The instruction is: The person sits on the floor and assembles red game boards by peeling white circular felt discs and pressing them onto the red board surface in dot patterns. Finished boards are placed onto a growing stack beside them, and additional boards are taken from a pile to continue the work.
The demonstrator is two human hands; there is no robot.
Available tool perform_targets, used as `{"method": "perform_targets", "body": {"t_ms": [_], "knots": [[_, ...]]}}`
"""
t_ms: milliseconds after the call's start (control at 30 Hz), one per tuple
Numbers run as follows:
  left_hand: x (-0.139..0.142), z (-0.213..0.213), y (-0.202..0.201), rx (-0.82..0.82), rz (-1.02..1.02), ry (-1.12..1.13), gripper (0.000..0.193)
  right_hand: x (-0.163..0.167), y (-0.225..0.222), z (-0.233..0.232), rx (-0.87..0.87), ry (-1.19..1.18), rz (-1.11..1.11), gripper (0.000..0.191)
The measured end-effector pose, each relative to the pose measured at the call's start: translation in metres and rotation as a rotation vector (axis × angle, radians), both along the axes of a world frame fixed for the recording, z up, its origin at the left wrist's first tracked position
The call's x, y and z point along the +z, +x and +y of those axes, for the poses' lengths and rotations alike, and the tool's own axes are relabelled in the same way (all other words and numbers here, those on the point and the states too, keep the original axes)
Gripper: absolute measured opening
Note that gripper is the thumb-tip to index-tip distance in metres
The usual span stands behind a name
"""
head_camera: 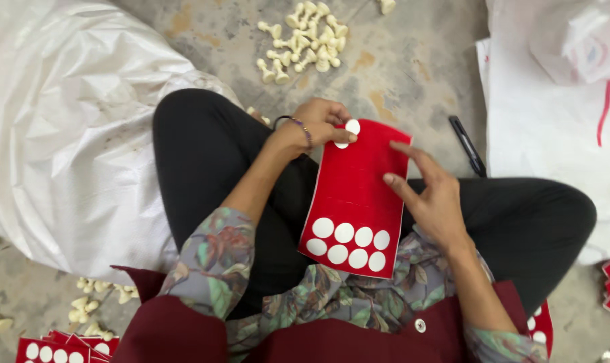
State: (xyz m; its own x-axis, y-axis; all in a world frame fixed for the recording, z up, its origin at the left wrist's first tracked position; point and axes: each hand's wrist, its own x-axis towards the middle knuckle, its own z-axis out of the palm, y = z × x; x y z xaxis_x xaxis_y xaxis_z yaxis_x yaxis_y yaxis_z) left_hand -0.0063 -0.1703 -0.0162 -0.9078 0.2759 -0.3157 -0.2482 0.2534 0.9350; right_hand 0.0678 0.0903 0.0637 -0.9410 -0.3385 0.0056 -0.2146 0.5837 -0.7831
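1. Left hand (324, 121) curls at the far end of a red sticker sheet (359, 195), thumb and fingers pinching a white round sticker (352, 126) at the sheet's top edge.
2. Right hand (431, 195) lies half open, fingers spread, fingertips pressing the sheet's right edge.
3. The sheet rests across the person's lap between the crossed legs, a cluster of white round stickers at its near end.
4. Cream plastic pegs (303, 39) lie piled on the concrete floor (412, 60) beyond the knees; a black pen (468, 145) lies near the right knee.
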Motion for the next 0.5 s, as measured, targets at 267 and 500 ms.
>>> {"method": "perform_targets", "body": {"t_ms": [267,500], "knots": [[0.050,0.018,0.028,-0.075,-0.046,0.410,0.025,0.039,-0.018,0.004,0.162,0.103,0.503,0.054],[0.049,0.032,0.035,-0.144,-0.009,0.474,0.033,0.044,-0.023,0.004,0.146,0.053,0.301,0.049]]}}
